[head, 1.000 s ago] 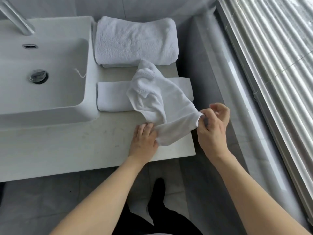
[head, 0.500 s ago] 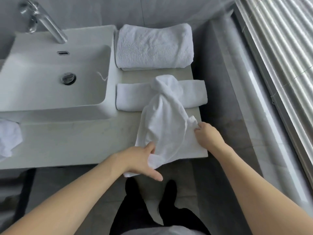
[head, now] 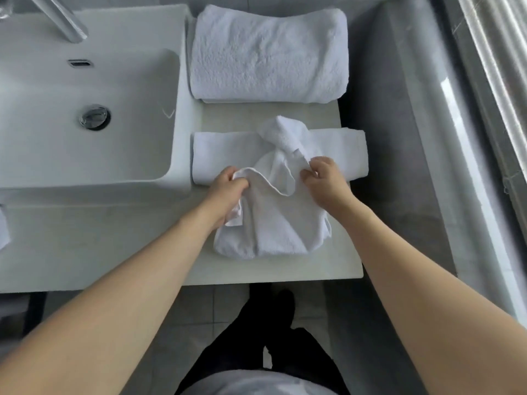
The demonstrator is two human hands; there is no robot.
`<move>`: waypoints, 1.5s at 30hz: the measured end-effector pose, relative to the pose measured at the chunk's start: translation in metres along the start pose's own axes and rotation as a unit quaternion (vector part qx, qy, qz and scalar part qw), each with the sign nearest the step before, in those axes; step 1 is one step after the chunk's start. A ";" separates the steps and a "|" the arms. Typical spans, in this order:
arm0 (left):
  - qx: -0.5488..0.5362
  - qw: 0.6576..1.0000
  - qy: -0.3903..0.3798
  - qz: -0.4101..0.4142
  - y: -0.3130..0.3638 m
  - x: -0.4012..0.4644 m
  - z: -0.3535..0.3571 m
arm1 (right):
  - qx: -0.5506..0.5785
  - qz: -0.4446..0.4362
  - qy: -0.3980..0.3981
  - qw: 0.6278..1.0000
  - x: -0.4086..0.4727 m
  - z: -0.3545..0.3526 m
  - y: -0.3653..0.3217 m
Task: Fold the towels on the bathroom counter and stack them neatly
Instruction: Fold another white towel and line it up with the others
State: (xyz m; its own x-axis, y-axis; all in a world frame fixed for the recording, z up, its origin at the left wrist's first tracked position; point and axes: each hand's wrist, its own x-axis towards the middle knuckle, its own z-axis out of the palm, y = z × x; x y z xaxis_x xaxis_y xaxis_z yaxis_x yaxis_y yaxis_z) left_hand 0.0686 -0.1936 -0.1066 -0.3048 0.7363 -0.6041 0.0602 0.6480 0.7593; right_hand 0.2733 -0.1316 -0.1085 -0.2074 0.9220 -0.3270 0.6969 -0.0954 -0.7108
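Right of the sink [head: 176,138], a loose white towel [head: 271,223] lies on the desk [head: 128,252], overlapping a folded towel [head: 222,149]. The left hand [head: 228,186] and right hand [head: 322,178] each have a grip pinching its upper edge.

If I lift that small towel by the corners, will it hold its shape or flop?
The small towel will likely flop: it is bunched and creased between the left hand and right hand. It looks thin, so probably light. Its far end lies on the folded towel and may drag it.
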 end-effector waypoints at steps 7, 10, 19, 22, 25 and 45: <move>0.104 0.978 -0.174 -0.041 0.003 -0.013 -0.007 | 0.023 0.160 -0.063 0.985 -0.035 -0.006 0.029; 0.455 0.867 -0.202 0.023 -0.012 -0.025 -0.018 | -0.164 0.248 -0.177 0.938 -0.054 -0.006 0.055; 0.398 0.852 -0.259 0.220 -0.029 0.000 0.028 | -0.131 0.003 0.122 0.984 -0.084 0.012 0.070; 0.340 0.885 -0.254 0.193 -0.030 0.005 0.030 | -0.036 -0.130 0.102 0.986 -0.098 0.003 0.063; 0.463 0.794 -0.282 0.274 -0.038 0.006 0.031 | -0.045 -0.208 0.081 0.974 -0.109 0.000 0.056; 0.589 0.713 -0.204 0.321 -0.031 0.013 0.016 | -0.375 -0.114 -0.052 0.919 -0.064 0.039 0.070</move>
State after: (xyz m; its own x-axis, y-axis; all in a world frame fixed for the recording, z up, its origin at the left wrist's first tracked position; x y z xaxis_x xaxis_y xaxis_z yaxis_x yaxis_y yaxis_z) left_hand 0.0780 -0.2011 -0.1414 0.4316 0.7948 -0.4265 0.8930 -0.3098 0.3263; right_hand 0.3090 -0.2116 -0.1615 -0.4428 0.8419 -0.3083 0.8966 0.4162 -0.1514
